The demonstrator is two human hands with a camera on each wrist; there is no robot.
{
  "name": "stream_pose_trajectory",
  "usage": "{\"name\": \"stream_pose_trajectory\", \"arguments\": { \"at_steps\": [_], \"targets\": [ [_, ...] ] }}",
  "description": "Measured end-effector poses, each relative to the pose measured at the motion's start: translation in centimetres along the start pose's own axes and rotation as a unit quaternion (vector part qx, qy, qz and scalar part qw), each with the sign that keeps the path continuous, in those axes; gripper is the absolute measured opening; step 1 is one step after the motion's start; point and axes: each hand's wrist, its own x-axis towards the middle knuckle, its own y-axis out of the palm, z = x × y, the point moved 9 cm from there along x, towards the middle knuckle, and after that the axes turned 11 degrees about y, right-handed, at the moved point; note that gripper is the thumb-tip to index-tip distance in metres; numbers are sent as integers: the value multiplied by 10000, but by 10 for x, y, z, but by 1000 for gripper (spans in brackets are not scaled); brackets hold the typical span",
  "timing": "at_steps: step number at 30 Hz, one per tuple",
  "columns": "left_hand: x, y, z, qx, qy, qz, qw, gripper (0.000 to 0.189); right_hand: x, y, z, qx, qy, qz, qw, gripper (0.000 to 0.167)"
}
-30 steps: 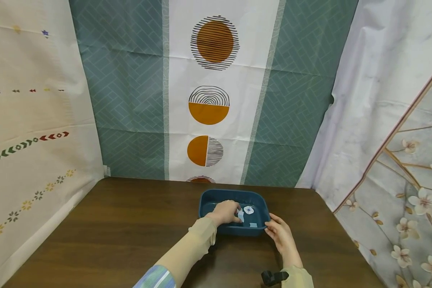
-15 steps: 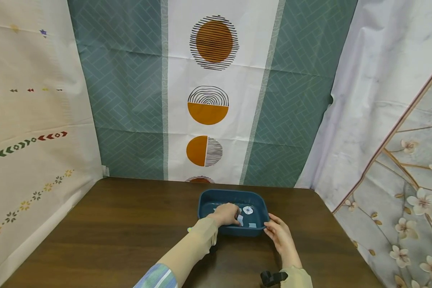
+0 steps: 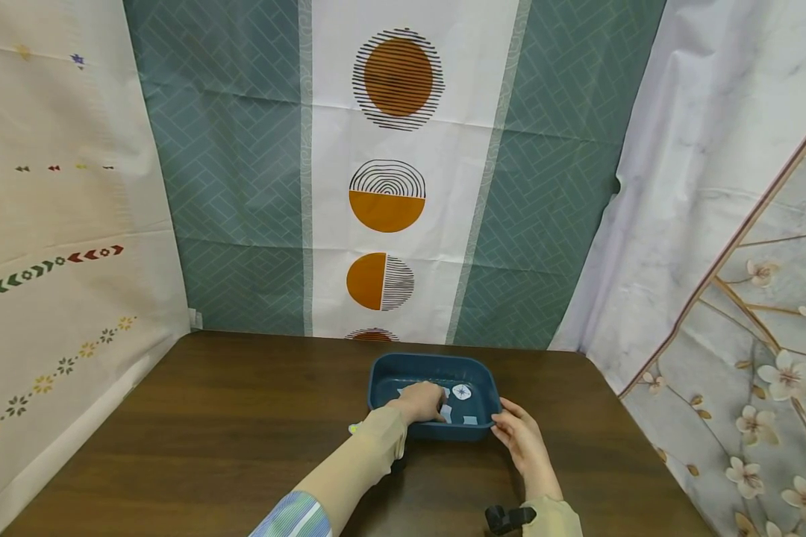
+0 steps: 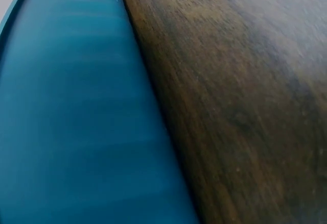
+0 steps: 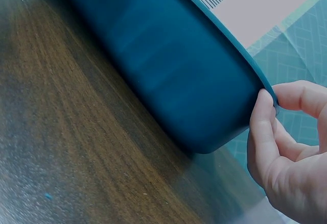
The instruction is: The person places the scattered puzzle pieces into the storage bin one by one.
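Note:
A dark blue plastic basin stands on the wooden table. My left hand reaches over its near rim and down inside, fingers bent toward the floor of the basin. Its fingertips are largely hidden, and I cannot tell whether they hold anything. Close to the thumb lies a pale flat piece. A white round piece with a dark star-like mark and a small light rectangle lie farther right. My right hand pinches the rim at the near right corner; the right wrist view shows thumb and fingers at that edge.
The brown wooden table extends around the basin. A patterned cloth hangs behind it, a cream cloth at left and a floral curtain at right. A black wrist device sits on the right forearm.
The left hand has shifted slightly within the basin, its fingertips now more hidden. The right hand keeps its pinch on the rim. The whole view has drifted slightly left.

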Motion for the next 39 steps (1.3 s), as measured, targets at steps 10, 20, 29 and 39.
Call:
{"name": "stream_pose_trajectory", "arguments": {
  "at_steps": [10,20,29,39],
  "targets": [
    [1,0,1,141,-3,55,9999,31,1,1,0,-74,-47,20,10000,54],
    [-5,-4,-2,270,51,45,9996,34,2,1,-1,-67,-16,36,10000,55],
    [-12,-16,-3,113,-33,-138,9998,33,3,-1,-1,-17,2,57,10000,54],
    [-28,-36,7,97,9,-458,9989,36,2,-1,-1,-19,45,49,10000,53]
  ]
}}
